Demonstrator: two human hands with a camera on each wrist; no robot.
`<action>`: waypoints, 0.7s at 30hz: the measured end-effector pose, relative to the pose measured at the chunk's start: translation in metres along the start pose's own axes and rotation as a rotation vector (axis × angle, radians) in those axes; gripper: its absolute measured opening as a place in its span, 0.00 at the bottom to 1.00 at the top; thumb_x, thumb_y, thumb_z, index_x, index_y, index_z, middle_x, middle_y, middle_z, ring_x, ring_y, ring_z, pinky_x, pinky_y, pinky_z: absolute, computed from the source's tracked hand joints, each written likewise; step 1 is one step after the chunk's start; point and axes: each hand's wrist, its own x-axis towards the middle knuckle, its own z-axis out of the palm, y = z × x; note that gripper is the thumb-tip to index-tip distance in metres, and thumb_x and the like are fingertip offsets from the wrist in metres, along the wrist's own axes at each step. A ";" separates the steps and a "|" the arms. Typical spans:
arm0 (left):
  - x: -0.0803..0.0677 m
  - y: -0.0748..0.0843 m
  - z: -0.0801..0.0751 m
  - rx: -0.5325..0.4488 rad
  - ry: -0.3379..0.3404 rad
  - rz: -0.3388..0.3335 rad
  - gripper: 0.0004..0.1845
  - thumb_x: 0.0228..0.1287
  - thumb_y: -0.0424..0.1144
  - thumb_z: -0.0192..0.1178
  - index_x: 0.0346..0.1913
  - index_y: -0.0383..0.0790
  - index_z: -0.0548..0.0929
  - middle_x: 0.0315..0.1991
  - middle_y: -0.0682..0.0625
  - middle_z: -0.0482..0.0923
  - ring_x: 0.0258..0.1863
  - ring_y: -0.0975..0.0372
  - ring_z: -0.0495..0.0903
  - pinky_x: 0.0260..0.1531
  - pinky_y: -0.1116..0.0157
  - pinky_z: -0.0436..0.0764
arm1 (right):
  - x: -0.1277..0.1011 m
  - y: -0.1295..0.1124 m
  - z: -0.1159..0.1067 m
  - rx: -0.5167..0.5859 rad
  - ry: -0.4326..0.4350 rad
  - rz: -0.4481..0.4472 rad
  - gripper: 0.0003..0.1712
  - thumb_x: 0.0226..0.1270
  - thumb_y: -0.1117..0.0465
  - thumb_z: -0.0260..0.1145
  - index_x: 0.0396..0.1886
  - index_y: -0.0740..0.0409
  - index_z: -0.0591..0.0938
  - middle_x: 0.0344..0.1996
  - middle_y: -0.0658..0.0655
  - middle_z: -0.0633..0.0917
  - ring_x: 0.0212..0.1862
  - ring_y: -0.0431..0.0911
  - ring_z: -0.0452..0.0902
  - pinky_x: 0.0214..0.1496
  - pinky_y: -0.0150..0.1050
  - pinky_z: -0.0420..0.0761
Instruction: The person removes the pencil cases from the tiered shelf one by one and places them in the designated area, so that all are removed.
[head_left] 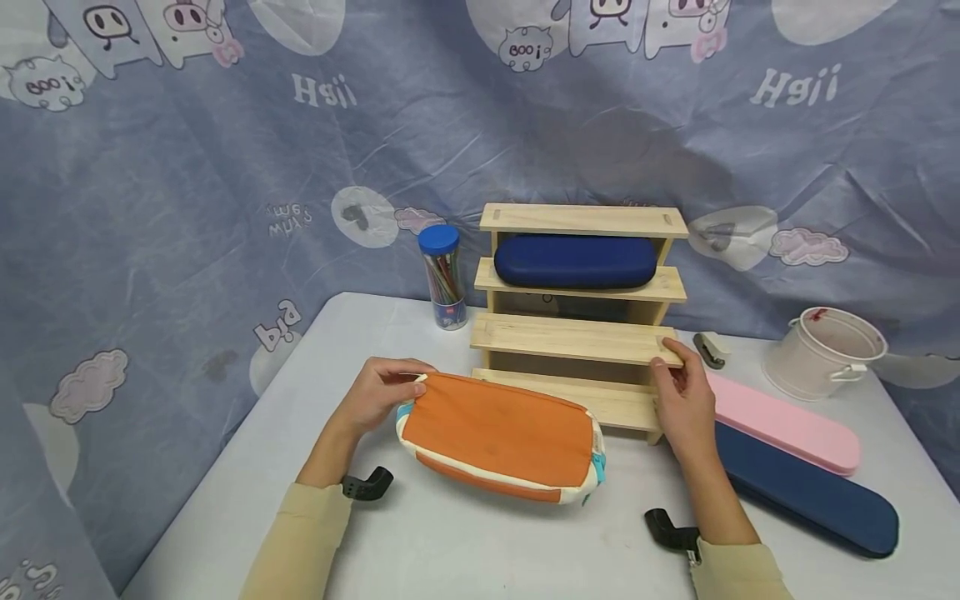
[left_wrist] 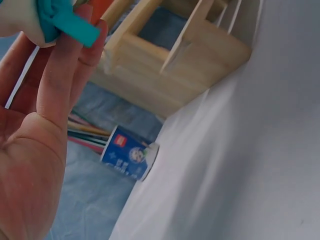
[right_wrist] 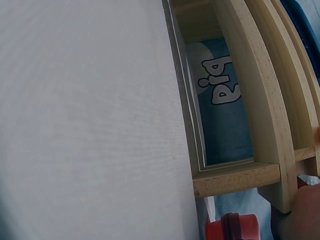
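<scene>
A: Grip status?

B: My left hand [head_left: 390, 392] was nearly closed, thumb and fingers pinching the upper left corner of the orange pouch [head_left: 502, 433]. My right hand [head_left: 686, 408] was partly closed, pinching the right end of the wooden rack [head_left: 540, 327], third board from the top.

A: Where was the pouch exactly?

B: In front of the rack, over the white surface [head_left: 450, 558], tilted, right end lower, broad orange side toward me. In the head view it hid part of the bottom board. Couldn't tell if its lower edge touched down (my left wrist view only caught one end and a teal tab [left_wrist: 72, 27]).

A: Rack load?

B: Dark blue case [head_left: 576, 262], lying lengthwise on the second board, under the top one.

A: Around it?

B: Pencil jar [head_left: 442, 279], blue lid, upright just left of the rack. On the right, pink case [head_left: 787, 425] and navy case [head_left: 810, 492] lay slanted side by side, pink one farther from me. White bucket [head_left: 817, 367] stood beyond the pink case.
</scene>
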 end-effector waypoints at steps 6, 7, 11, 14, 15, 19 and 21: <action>-0.005 0.003 -0.010 0.001 0.041 0.020 0.15 0.60 0.26 0.63 0.48 0.19 0.80 0.45 0.38 0.82 0.40 0.50 0.83 0.41 0.55 0.82 | 0.001 0.000 0.000 0.005 0.013 -0.016 0.24 0.71 0.44 0.57 0.66 0.33 0.71 0.53 0.51 0.79 0.51 0.40 0.73 0.47 0.30 0.69; -0.005 0.003 -0.012 -0.001 0.050 0.021 0.15 0.61 0.26 0.63 0.49 0.20 0.80 0.45 0.39 0.82 0.40 0.51 0.83 0.41 0.55 0.82 | 0.001 0.000 0.000 0.005 0.014 -0.018 0.24 0.71 0.44 0.57 0.66 0.34 0.71 0.54 0.51 0.79 0.51 0.41 0.73 0.47 0.30 0.69; -0.009 0.005 -0.019 -0.022 0.080 0.022 0.14 0.62 0.24 0.61 0.49 0.21 0.80 0.45 0.39 0.82 0.40 0.52 0.83 0.41 0.57 0.83 | -0.001 -0.002 -0.001 0.002 0.007 -0.009 0.25 0.71 0.44 0.57 0.66 0.35 0.71 0.54 0.52 0.79 0.51 0.41 0.72 0.47 0.30 0.69; -0.011 0.008 -0.025 -0.033 0.112 0.027 0.13 0.62 0.23 0.60 0.49 0.22 0.81 0.43 0.40 0.83 0.40 0.53 0.84 0.40 0.58 0.83 | -0.001 -0.003 -0.001 0.005 0.004 -0.006 0.25 0.71 0.44 0.57 0.66 0.35 0.71 0.54 0.51 0.79 0.52 0.41 0.72 0.48 0.30 0.69; -0.012 0.008 -0.026 -0.037 0.125 0.028 0.12 0.62 0.23 0.60 0.49 0.23 0.82 0.43 0.40 0.83 0.39 0.53 0.84 0.40 0.59 0.83 | 0.000 -0.004 -0.001 0.006 0.004 -0.011 0.25 0.71 0.44 0.57 0.66 0.35 0.71 0.55 0.50 0.78 0.52 0.41 0.72 0.48 0.30 0.69; -0.013 0.012 -0.032 -0.027 0.163 0.032 0.12 0.62 0.22 0.59 0.48 0.25 0.82 0.43 0.41 0.83 0.39 0.53 0.84 0.39 0.59 0.83 | 0.000 -0.004 0.000 0.005 0.002 -0.013 0.25 0.71 0.43 0.56 0.66 0.35 0.71 0.55 0.50 0.78 0.52 0.41 0.72 0.49 0.30 0.69; -0.014 0.013 -0.035 -0.017 0.176 0.030 0.12 0.62 0.22 0.60 0.48 0.25 0.82 0.44 0.41 0.82 0.38 0.53 0.84 0.39 0.59 0.83 | -0.001 -0.004 0.000 0.001 0.001 -0.004 0.25 0.71 0.43 0.56 0.66 0.35 0.71 0.56 0.50 0.77 0.53 0.42 0.72 0.48 0.30 0.69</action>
